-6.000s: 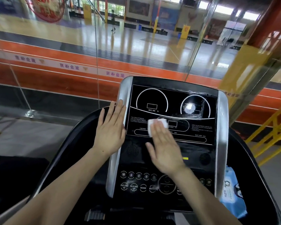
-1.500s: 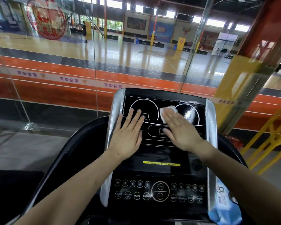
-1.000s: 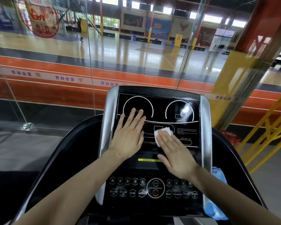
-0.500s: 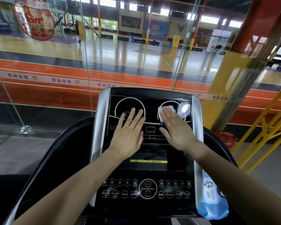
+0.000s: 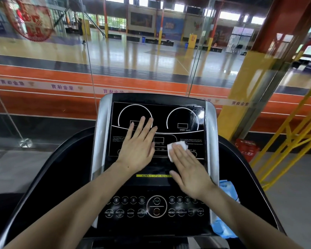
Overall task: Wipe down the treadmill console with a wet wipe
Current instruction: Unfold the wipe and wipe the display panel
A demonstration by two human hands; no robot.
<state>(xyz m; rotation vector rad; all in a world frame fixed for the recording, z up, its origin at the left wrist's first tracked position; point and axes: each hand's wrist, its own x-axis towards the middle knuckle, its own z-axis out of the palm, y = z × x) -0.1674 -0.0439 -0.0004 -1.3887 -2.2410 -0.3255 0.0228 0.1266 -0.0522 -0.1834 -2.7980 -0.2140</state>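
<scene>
Two hands: both lay flat on the treadmill console, fingers straight, side by side but apart.
Left hand: rested bare on the display panel, left of frame centre, bracing.
Right hand: pressed the wet wipe against the panel's lower right area.
Progress: judged midway; streaks glinted at the upper right of the display.
Remaining: probably the button rows low in frame and the silver side rails.
Nearby: blue wipe packet at the console's lower right edge.
</scene>
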